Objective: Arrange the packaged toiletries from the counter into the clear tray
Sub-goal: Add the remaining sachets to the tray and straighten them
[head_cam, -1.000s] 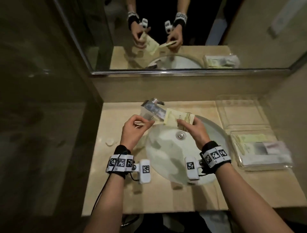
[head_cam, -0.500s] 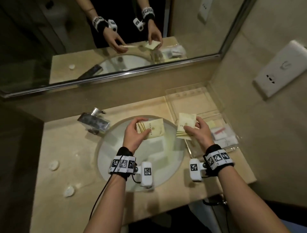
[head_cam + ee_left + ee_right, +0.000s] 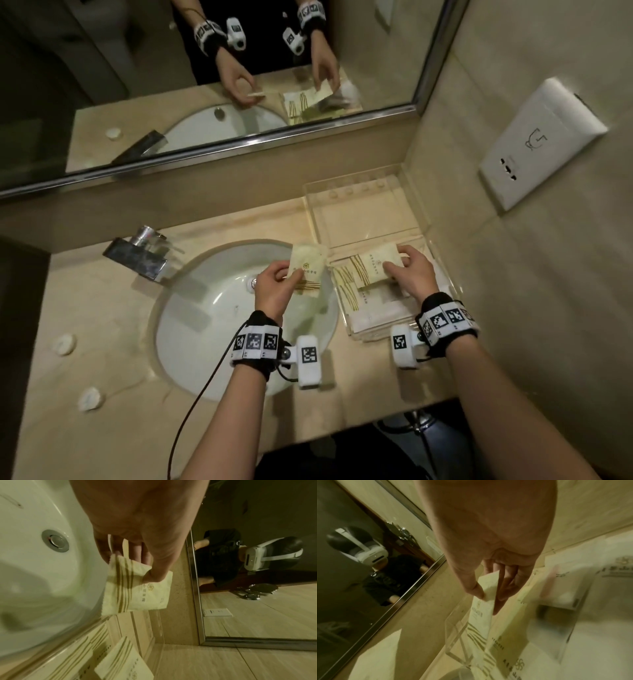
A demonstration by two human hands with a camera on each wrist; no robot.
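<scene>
Your hands each pinch a pale striped sachet: your left hand (image 3: 274, 291) holds one sachet (image 3: 306, 267) over the sink (image 3: 205, 318), your right hand (image 3: 409, 270) lowers another sachet (image 3: 375, 265) into the clear tray (image 3: 363, 212) on the worktop (image 3: 102, 359).

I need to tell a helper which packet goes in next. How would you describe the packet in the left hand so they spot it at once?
Start at the white sink. Over its right rim, the left hand pinches a pale yellow packet with gold stripes and a small flower logo. Unlike the similar packets lying in the clear tray, it is held in the air, outside the tray.
</scene>
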